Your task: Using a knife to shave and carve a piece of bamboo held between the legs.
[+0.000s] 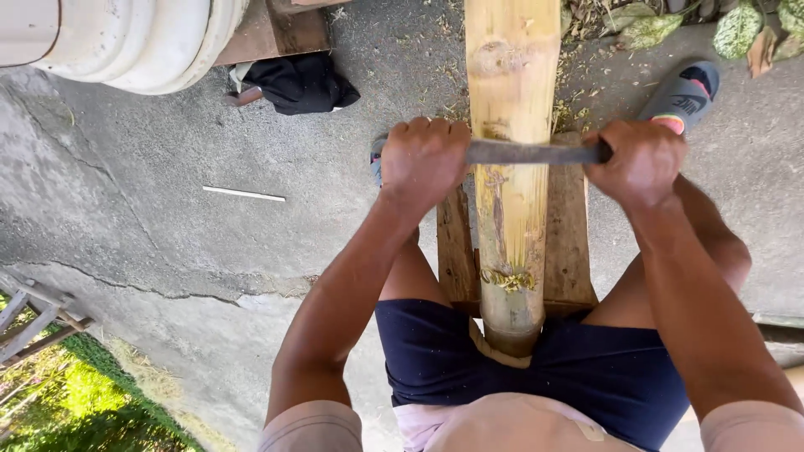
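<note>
A thick bamboo pole (511, 167) is laid lengthwise on a wooden bench (569, 251) between the knees, near end butted against the dark shorts (620, 368). A flat metal blade (528, 152) is laid across the pole, just beyond the knuckles, and is gripped at both ends.

Left hand (423, 159): fingers fully curled into a fist over the left end of the blade, no gap seen. Right hand (641, 163): fingers wrapped tight over the right end, likewise shut. The blade stretch between the two fists is seen touching the top of the pole.

Handling, judged from what is shown: the pole is read as stiff and fairly heavy, round, so rolling sideways under the blade is likely unless it is pinned; the skin looks smooth and probably slick where unscraped. Pale scraped patches and a curl of shavings (507, 280) are seen nearer the body than the fingers. The blade is thin, rigid, with a sharp edge presumed; hold is best kept at the two ends, well outboard of the pole, as is done here. The pole itself is best steadied by its near end.

Beyond the fingertips: sandalled feet (687, 96) on concrete ground (151, 218), dark cloth (301, 84), a white drum (126, 42) far left. A thin white stick (243, 194) is seen left of the left fist, well apart
</note>
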